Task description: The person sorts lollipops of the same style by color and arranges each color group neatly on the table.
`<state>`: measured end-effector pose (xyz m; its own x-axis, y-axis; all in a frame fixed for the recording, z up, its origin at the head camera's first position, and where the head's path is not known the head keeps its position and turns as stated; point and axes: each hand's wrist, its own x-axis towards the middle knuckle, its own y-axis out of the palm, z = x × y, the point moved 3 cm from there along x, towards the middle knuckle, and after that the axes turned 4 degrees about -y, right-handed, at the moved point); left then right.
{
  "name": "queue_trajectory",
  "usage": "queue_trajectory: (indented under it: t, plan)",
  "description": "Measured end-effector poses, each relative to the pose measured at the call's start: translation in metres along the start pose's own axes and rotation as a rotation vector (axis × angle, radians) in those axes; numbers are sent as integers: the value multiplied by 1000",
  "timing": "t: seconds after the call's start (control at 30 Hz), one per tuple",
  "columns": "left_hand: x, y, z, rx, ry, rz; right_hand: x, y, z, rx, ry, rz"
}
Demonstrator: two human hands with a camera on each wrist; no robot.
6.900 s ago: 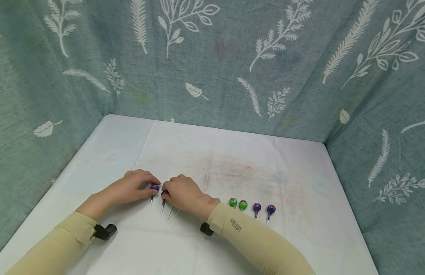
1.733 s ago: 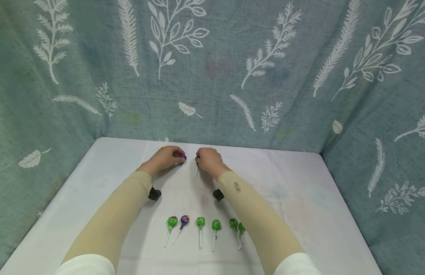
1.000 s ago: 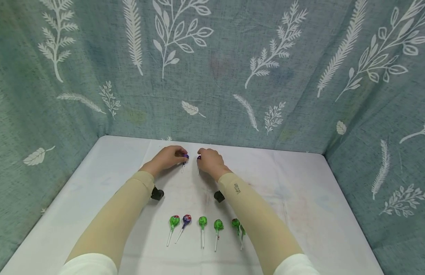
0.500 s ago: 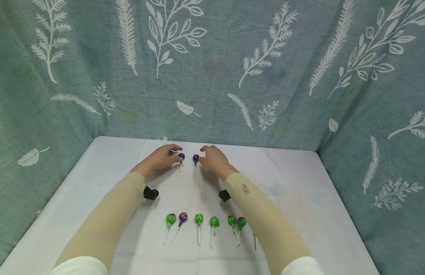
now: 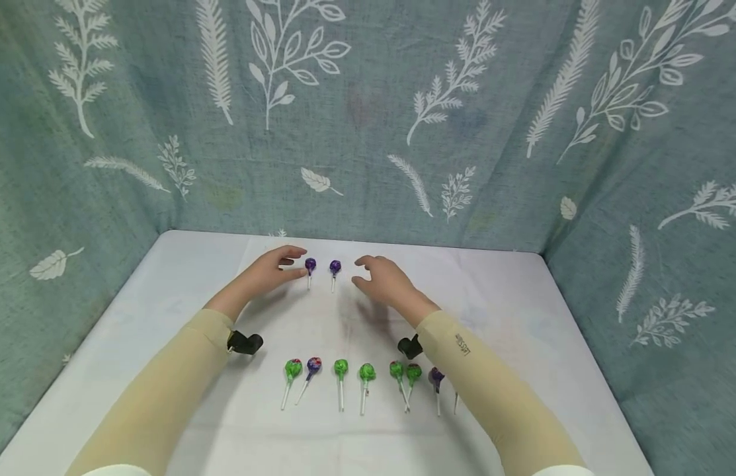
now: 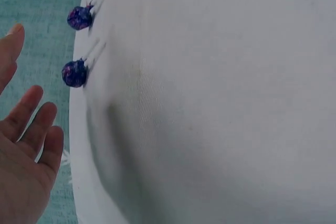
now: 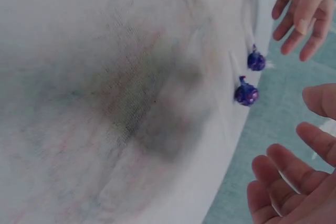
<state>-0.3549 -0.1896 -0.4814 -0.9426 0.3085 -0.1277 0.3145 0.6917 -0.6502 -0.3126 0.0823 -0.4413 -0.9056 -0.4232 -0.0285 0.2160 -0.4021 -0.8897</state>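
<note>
Two purple-wrapped lollipops lie side by side near the far edge of the table, sticks toward the person. The left lollipop (image 5: 310, 264) is just beside my left hand (image 5: 271, 270), whose fingers are spread and hold nothing. To the right of the other purple lollipop (image 5: 334, 266), my right hand (image 5: 384, 279) hovers with loosely bent fingers and nothing in them. In the left wrist view both purple heads show beyond the open left hand (image 6: 26, 156). The right wrist view has the right hand (image 7: 294, 182) at lower right, apart from the lollipops.
Across the nearer table (image 5: 254, 423) runs a row of green lollipops (image 5: 340, 367) and purple ones (image 5: 314, 365). My right forearm partly covers the row's right end. A patterned curtain (image 5: 368, 165) surrounds the table's back and sides.
Both hands pinched the two purple lollipops at the far edge, then let go. The hands have since drawn apart, the right one farther to the right, leaving the lollipops lying.
</note>
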Motion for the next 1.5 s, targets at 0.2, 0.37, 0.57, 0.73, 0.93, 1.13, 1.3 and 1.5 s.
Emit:
queue_trajectory:
  t: [0.2, 0.37, 0.57, 0.73, 0.93, 1.13, 1.3, 1.5]
  plan:
    - [-15, 8, -7, -41, 23, 13, -26, -7, -2, 86, -36, -18]
    - [-31, 16, -14, -84, 29, 23, -49, -13, -10, 155, -57, -47]
    - [-52, 25, -27, -103, 73, 35, -74, -19, -22, 208, -56, -65]
    - [-66, 30, -34, -88, 142, 32, -96, -20, -29, 248, -103, -29]
    - [-80, 36, -37, -60, 171, 41, -118, -22, -40, 240, -148, -22]
    - [-92, 43, -40, -57, 152, 44, -135, -23, -52, 241, -134, -29]
    - [-107, 52, -41, -16, 123, 58, -148, -19, -63, 247, -115, 5]
    - [-120, 64, -38, 17, 111, 92, -163, -15, -72, 233, -105, 4]
